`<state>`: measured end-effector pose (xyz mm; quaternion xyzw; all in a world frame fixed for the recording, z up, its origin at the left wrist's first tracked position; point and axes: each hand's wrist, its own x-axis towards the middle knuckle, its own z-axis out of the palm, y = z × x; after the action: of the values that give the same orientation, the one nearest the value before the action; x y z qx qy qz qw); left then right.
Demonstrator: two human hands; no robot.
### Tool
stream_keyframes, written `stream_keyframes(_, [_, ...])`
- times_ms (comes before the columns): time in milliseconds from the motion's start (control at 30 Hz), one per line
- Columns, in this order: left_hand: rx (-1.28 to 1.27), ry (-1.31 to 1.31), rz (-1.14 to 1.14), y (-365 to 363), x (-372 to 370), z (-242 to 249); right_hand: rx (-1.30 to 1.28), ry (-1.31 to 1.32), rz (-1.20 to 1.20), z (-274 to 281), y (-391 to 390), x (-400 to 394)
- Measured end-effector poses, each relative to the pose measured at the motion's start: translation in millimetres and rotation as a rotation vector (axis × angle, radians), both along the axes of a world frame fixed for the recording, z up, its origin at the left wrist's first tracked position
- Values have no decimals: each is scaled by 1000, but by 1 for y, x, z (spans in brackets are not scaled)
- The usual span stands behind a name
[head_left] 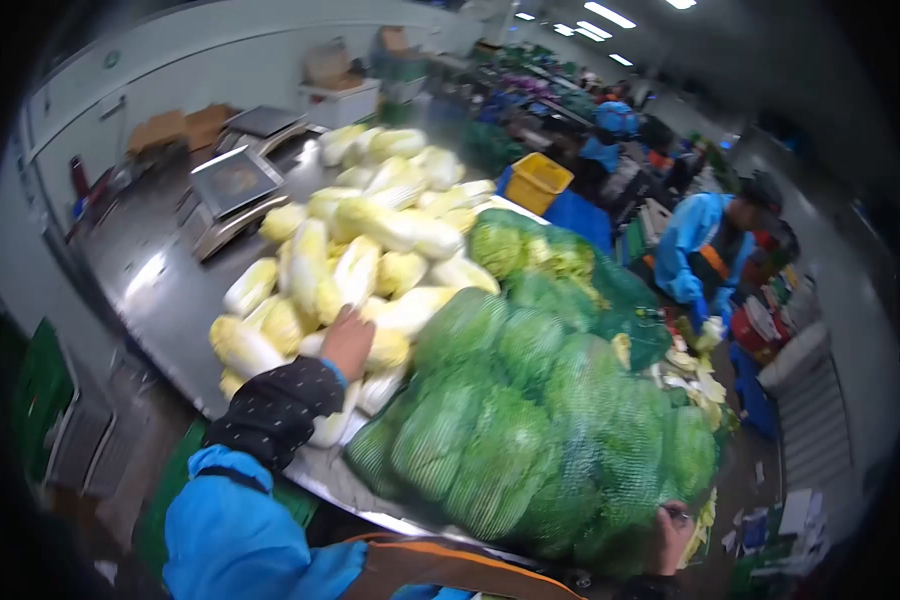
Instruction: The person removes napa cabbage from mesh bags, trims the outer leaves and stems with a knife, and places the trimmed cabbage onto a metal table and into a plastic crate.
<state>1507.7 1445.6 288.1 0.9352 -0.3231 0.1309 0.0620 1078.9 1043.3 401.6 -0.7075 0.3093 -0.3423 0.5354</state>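
A heap of pale yellow-white cabbages lies on the metal table. At the heap's near edge my left hand rests on a cabbage, its fingers partly hidden and their grip unclear. Green net sacks filled with cabbages lie to the right of the heap, nearer to me. My right hand is at the near right corner of the sack, fingers bent together by the netting; a small dark thing shows at the fingers, too small to name.
A weighing scale stands at the table's back left. A yellow crate sits behind the sacks. At the right, a co-worker in blue handles vegetables beside loose leaves. Green crates stand at the left.
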Motion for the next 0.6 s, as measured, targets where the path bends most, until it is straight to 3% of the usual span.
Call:
stream_keyframes(33, [-4, 118, -30, 2, -4, 12, 91, -1, 46, 7, 14, 11])
stream_keyframes(100, [-53, 58, -70, 8, -5, 19, 123, -76, 22, 11, 27, 23])
stream_keyframes(167, [-350, 91, -3, 13, -17, 45, 198, -35, 83, 22, 40, 37])
stream_keyframes(200, [-477, -22, 101, 12, -25, 65, 158, -44, 106, 17, 40, 47])
stream_keyframes(233, [-709, 159, 121, 11, -36, 99, 304, -169, 196, 12, 41, 54])
stream_keyframes(267, [-935, 353, 151, 9, -39, 128, 253, -125, 218, 11, 47, 69])
stream_keyframes(300, [-1041, 337, -30, 7, -34, 137, 271, -100, 265, 14, 60, 87])
stream_keyframes(333, [-1291, 626, -236, -9, -47, 164, 329, -211, 439, 14, 73, 109])
stream_keyframes(367, [-1347, 890, -296, -23, -69, 198, 104, -129, 588, 15, 83, 129])
stream_keyframes(400, [-1400, 987, -366, -44, -86, 212, 367, -190, 702, 27, 99, 147])
stream_keyframes(467, [-1481, 1175, -428, -87, -120, 217, 578, -292, 870, 26, 110, 169])
stream_keyframes(500, [-1396, 1146, -460, -105, -131, 208, 661, -343, 954, 17, 106, 171])
stream_keyframes(567, [-1395, 871, -313, -143, -163, 181, 644, -479, 895, 18, 120, 170])
stream_keyframes(600, [-1325, 1009, -407, -146, -169, 177, 684, -326, 873, 20, 111, 157])
